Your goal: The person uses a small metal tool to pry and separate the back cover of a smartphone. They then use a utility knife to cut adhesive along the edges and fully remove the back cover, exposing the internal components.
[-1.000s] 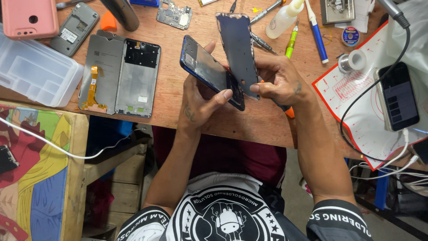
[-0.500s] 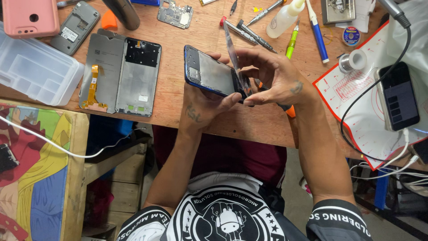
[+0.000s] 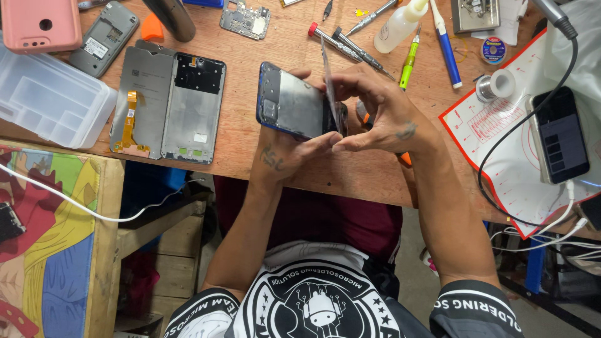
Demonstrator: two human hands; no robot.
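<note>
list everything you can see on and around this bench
phone body: 1, blue-edged, held over the bench middle
screen panel: 1, dark, edge-on beside it
phone frames: 2, grey, bench left
clear tray: 1, far left
pink phone: 1, top left
circuit board: 1, top middle
screwdrivers: several, top middle
bottle: 1, white
solder reel: 1, right
phone on mat: 1, black, charging
left hand: under the phone body
right hand: on the panel

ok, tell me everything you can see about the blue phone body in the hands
The blue phone body is a slim rectangular frame with a dark blue rim and a grey, metallic-looking inner face. It is held tilted above the wooden workbench. The left hand cradles it from below; the right hand grips its right end, where a thin dark panel stands nearly edge-on against it.
</note>
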